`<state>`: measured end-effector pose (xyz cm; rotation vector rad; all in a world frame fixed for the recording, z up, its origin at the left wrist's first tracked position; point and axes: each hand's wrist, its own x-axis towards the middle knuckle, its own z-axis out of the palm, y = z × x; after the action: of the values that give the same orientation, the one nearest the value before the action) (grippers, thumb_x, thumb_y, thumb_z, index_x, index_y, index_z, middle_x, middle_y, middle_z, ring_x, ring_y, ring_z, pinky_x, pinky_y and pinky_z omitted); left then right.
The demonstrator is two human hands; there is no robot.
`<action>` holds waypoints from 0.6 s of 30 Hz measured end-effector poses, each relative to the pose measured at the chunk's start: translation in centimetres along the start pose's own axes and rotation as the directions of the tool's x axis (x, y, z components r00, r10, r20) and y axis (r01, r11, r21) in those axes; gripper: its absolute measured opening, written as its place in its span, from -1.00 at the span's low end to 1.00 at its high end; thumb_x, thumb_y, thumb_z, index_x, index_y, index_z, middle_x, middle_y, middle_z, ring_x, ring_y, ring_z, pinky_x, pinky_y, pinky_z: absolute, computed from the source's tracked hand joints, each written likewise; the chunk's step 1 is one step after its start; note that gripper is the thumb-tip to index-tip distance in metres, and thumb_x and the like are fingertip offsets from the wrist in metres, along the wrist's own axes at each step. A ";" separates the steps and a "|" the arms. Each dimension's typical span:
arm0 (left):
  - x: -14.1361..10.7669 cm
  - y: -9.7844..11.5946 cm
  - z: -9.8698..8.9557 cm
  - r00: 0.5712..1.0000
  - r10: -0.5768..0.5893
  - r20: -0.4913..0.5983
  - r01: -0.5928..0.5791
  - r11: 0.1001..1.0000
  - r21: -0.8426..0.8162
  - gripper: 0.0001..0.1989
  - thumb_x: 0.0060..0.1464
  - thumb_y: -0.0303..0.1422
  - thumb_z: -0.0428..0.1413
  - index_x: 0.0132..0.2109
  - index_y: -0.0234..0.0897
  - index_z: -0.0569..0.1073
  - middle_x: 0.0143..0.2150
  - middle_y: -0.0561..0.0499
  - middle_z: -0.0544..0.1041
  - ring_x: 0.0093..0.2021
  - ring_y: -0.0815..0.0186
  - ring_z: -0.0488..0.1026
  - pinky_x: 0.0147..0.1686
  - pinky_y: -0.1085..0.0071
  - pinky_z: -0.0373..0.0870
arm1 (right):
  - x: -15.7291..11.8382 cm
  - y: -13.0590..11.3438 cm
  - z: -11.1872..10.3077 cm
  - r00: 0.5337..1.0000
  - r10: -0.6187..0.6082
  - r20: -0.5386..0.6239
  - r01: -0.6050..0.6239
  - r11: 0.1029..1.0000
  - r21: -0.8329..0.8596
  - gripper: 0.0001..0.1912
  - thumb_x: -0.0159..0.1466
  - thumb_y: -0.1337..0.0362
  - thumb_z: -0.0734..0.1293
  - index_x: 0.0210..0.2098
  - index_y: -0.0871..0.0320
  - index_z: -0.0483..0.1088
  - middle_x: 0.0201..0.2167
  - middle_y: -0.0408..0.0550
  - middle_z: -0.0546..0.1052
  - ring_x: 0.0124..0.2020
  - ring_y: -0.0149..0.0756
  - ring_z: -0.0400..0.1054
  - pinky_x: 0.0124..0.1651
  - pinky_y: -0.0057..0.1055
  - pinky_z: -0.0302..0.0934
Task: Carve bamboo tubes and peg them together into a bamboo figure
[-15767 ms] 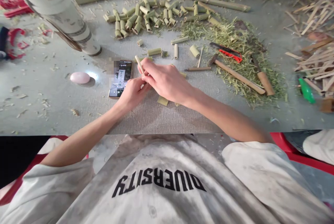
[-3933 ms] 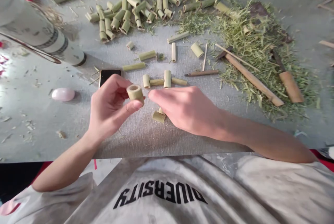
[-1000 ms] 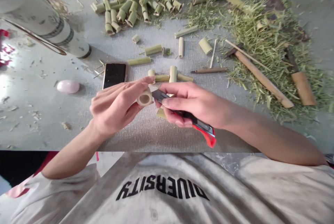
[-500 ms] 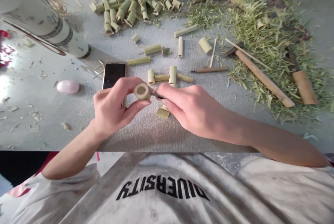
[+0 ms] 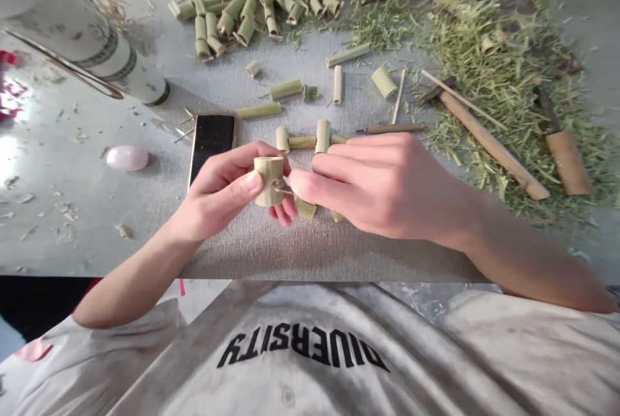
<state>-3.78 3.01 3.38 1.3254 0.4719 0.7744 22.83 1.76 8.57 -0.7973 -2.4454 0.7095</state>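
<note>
My left hand point(image 5: 217, 193) grips a short pale bamboo piece point(image 5: 269, 182), thumb on its near side and fingers behind. The piece stands upright with its open rim on top, and a small rough spot shows on its right side. My right hand point(image 5: 382, 187) is closed around a thin metal-tipped tool point(image 5: 287, 192), most of it hidden by the fingers. The tool's tip touches the rough spot. Just behind the hands lie joined bamboo pieces point(image 5: 323, 136), partly covered by my right hand. A cut piece point(image 5: 305, 209) shows below my right fingers.
A black phone point(image 5: 211, 141) lies behind my left hand, a pink stone point(image 5: 127, 158) further left. Many bamboo pieces point(image 5: 232, 15) are heaped at the back. On the right, a hammer point(image 5: 494, 145) and a wooden-handled blade point(image 5: 569, 161) rest on green shavings point(image 5: 523, 93). A tall container point(image 5: 111, 57) is back left.
The bamboo piece has turned from showing its open end to standing upright with its side showing. My right hand has shifted right and rolled over, its back now up.
</note>
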 end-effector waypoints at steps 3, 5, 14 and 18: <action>0.5 -0.1 0.6 0.997 -0.069 0.015 0.071 0.984 -0.165 -0.71 0.56 -0.09 0.16 0.07 -0.22 0.55 -0.25 -0.10 0.79 -0.36 0.16 0.79 -0.43 0.36 0.71 | -0.4 0.1 -1.4 0.996 -0.082 0.039 0.078 0.993 0.091 -0.75 0.65 0.35 0.19 0.04 0.07 0.51 -0.41 -0.25 0.37 -0.44 -0.44 0.17 -0.32 -0.41 0.02; 0.5 -0.1 0.8 0.995 -0.099 0.023 0.102 0.980 -0.171 -0.71 0.54 -0.06 0.18 0.06 -0.19 0.53 -0.25 -0.11 0.79 -0.40 0.15 0.77 -0.45 0.33 0.71 | -0.7 0.1 -2.2 1.000 0.007 0.009 -0.008 0.996 0.092 -0.80 0.66 0.33 0.21 0.06 0.09 0.47 -0.42 -0.28 0.39 -0.47 -0.47 0.19 -0.31 -0.43 0.07; -0.7 -0.1 0.8 0.989 -0.127 0.073 0.138 0.975 -0.175 -0.68 0.53 -0.05 0.20 0.14 -0.18 0.52 -0.15 -0.17 0.81 -0.31 0.12 0.80 -0.34 0.28 0.77 | -1.2 1.9 -3.8 0.970 0.223 -0.102 -0.245 0.904 -0.350 -0.83 0.60 0.28 0.25 -0.08 0.07 0.48 -0.54 -0.26 0.19 -0.55 -0.39 0.07 -0.35 -0.33 -0.07; -1.0 -0.2 0.8 0.988 -0.075 0.133 0.110 0.954 -0.278 -0.72 0.57 -0.14 0.15 0.20 -0.20 0.51 -0.08 -0.23 0.81 -0.21 0.09 0.84 -0.26 0.28 0.79 | -1.8 3.4 -4.9 0.943 0.310 -0.118 -0.332 0.859 -0.390 -0.84 0.55 0.25 0.28 -0.15 0.06 0.48 -0.58 -0.25 0.22 -0.58 -0.41 0.04 -0.35 -0.32 -0.08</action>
<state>-3.83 1.76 3.27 1.0662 0.3098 0.6521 28.24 4.57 9.80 -1.3922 -2.4699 0.2785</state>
